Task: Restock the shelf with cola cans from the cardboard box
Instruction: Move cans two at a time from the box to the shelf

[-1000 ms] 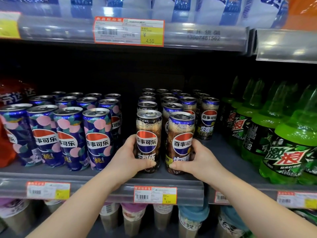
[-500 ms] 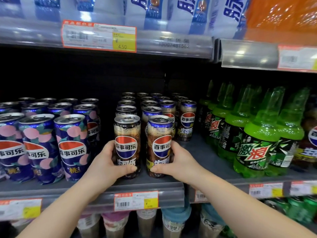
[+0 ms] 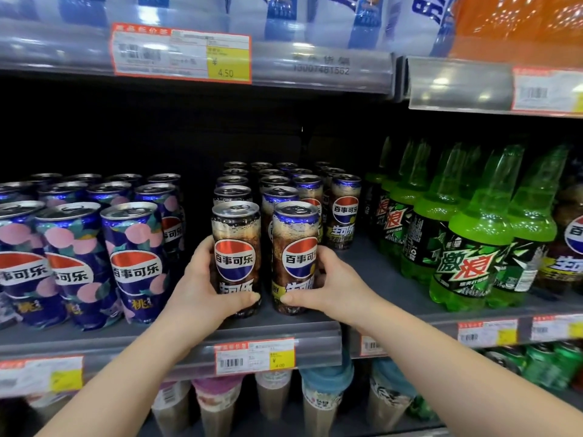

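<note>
Left cola can (image 3: 236,247) clasped in left grip (image 3: 202,291), right cola can (image 3: 296,247) in right grip (image 3: 334,285), at shelf (image 3: 303,330) front: liable to topple forward if released tilted.

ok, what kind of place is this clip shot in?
Most likely a supermarket or convenience-store drinks aisle: price tags along the shelf edges, rows of identical cola cans faced forward, and green soda bottles beside them.

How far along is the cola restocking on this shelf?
Done: rows of cola cans fill the shelf. In hand: the left hand grips the left front can, the right hand the right front can, both standing. Left: bare space before the rightmost row; the box is out of view.
</note>
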The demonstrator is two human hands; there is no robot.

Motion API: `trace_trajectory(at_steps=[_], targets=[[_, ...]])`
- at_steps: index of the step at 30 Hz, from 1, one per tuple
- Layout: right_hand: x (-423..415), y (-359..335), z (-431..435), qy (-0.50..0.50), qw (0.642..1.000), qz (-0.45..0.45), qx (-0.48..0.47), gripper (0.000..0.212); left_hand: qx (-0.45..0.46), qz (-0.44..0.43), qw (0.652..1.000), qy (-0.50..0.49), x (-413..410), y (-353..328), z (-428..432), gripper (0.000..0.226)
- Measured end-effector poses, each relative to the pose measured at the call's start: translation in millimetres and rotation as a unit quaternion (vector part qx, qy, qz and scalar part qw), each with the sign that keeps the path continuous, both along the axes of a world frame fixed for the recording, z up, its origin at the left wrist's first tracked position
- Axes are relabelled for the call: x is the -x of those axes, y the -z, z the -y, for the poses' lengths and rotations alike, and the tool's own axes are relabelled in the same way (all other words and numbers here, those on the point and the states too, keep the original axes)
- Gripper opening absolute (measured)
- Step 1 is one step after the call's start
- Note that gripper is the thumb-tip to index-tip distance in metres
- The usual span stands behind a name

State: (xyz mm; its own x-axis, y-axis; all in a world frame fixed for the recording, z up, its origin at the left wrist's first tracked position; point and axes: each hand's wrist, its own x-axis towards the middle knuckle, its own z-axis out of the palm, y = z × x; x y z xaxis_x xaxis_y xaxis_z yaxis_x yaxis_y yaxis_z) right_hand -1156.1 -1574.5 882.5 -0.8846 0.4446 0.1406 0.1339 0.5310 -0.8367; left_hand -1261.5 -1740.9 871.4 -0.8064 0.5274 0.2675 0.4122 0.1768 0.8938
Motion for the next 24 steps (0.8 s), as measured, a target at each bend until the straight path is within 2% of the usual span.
trace_trajectory(at_steps=[3, 7, 9, 12, 15, 19, 24], targets=[[-10.3, -0.3, -2.2, 0.021, 1.0, 0.003, -0.02, 0.082, -0.034, -0.058, 0.996, -0.06, -11.1, 2.3, 3.3, 0.095], [-34.8, 3.5, -8.4, 0.086, 0.992, 0.004, -0.089, 0.084, -0.13, -0.141, 0.974, -0.122, -37.9, 16.7, 4.0, 0.072], [-51.7, 7.3, -10.6, 0.107, 0.985, -0.003, -0.138, 0.079, -0.161, -0.14, 0.973, -0.09, -55.7, 24.3, -0.5, 0.058], [-83.1, 13.7, -13.9, 0.127, 0.973, -0.027, -0.193, 0.069, -0.18, -0.089, 0.979, 0.02, -81.9, 36.8, -14.7, 0.039], [-124.1, 24.1, -20.1, 0.142, 0.963, -0.009, -0.23, 0.06, -0.132, -0.074, 0.978, 0.143, -107.3, 52.4, -39.3, 0.027], [-198.3, 48.6, -38.0, 0.187, 0.95, 0.052, -0.244, 0.058, 0.013, -0.104, 0.964, 0.245, -142.8, 85.0, -85.9, 0.025], [-338.3, 86.7, -62.1, 0.278, 0.921, 0.176, -0.208, 0.06, 0.132, -0.095, 0.913, 0.375, -243.4, 122.2, -156.0, 0.025]])
